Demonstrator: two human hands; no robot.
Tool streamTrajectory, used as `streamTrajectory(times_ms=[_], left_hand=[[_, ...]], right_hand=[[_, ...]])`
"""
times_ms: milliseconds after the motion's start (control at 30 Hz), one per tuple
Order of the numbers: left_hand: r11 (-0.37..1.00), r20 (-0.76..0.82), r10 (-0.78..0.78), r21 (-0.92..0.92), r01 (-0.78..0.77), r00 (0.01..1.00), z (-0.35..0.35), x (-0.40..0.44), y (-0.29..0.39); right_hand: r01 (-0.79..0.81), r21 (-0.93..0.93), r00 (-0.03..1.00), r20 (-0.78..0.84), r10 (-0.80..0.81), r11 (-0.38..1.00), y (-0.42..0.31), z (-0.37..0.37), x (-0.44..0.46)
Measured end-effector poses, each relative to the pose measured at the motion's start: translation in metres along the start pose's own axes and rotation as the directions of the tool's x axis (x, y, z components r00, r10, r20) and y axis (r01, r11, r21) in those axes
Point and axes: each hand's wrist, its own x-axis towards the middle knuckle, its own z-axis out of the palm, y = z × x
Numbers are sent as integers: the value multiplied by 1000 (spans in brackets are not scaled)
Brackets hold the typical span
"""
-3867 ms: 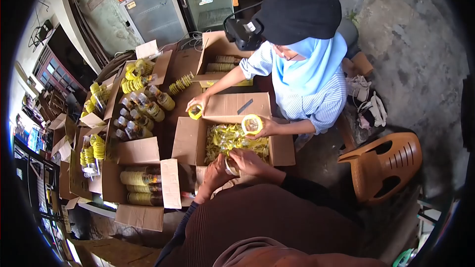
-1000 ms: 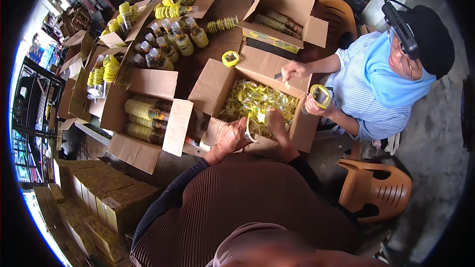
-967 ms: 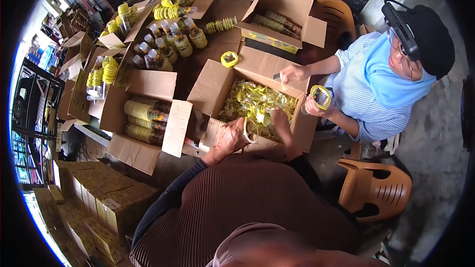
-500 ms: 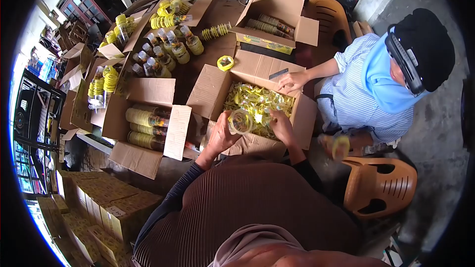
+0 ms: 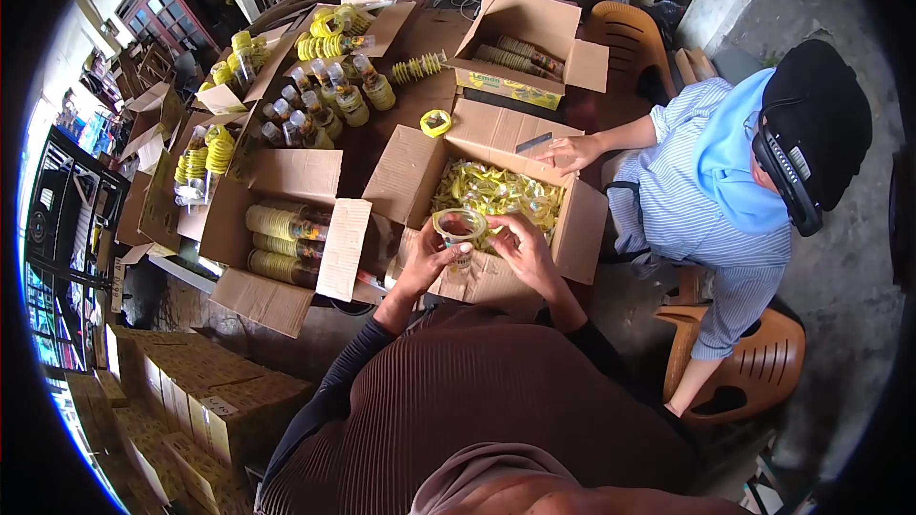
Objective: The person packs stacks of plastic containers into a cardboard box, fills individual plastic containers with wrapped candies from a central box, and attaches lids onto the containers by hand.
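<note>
A clear plastic cup (image 5: 459,226) is in my left hand (image 5: 426,262), its fingers wrapped round the side and its round mouth facing up. Close against the right side of the cup's rim is my right hand (image 5: 523,253), with thumb and forefinger bent together. What sits between those fingertips is too small to tell. Both hands are over the near edge of an open cardboard box (image 5: 396,176). Inside that box lies a heap of small yellow-and-clear sachets (image 5: 496,189).
A co-worker (image 5: 725,162) stands at the right, one hand (image 5: 572,153) by the box's far flap. Stacked cups (image 5: 277,221) fill a carton at left; filled cups (image 5: 324,100) stand behind. A yellow ring-shaped roll (image 5: 435,122) rests on a flap. An orange chair (image 5: 778,362) is at right.
My right hand has come out of the sachets to the cup's rim. The cup has turned more upright and nearer me. The co-worker's lower hand has dropped towards the chair.
</note>
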Motion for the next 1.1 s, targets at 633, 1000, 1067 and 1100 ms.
streamTrajectory(times_ms=[633, 1000, 1067, 1100], left_hand=[[945, 276, 13, 312, -102, 961, -14, -31, 10], [991, 304, 76, 85, -107, 949, -2, -24, 7], [997, 293, 39, 52, -57, 955, -2, -26, 4], [997, 298, 39, 49, -56, 954, -1, -27, 5]], right_hand=[[-17, 138, 995, 101, 4, 990, -21, -4, -29], [-114, 96, 992, -45, 119, 989, -15, 1, -52], [-96, 49, 995, -23, 97, 994, -15, 0, -54], [-71, 7, 997, 8, 71, 997, -15, 0, -54]])
